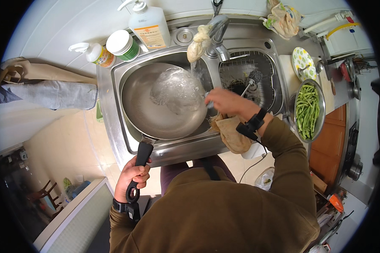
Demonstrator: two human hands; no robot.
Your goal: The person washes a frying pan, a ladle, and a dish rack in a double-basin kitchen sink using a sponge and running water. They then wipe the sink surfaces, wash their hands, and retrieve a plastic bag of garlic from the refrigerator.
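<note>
Our L hand [134, 177] has fingers wrapped round the handle [145, 151]; pan [137, 95] is in L basin [183, 59] w/ water [173, 88]. R hand [229, 101] blurred: can't tell its fingers' grip. If our L grip slips, pan could tip & spill.

S/S dbl. sink unit [190, 152]: wide pan [139, 103] in L basin; wire rack [267, 89] & brush [255, 76] in R basin. Rear-L ledge carries, L to R: sm. bottle [102, 57], wht. tub [120, 44], lg. pump bottle [150, 27]. R side: pale board [286, 69] carries patterned plate [300, 57]; adj. steel bowl [320, 103] w/ grn. beans [307, 111].
</note>
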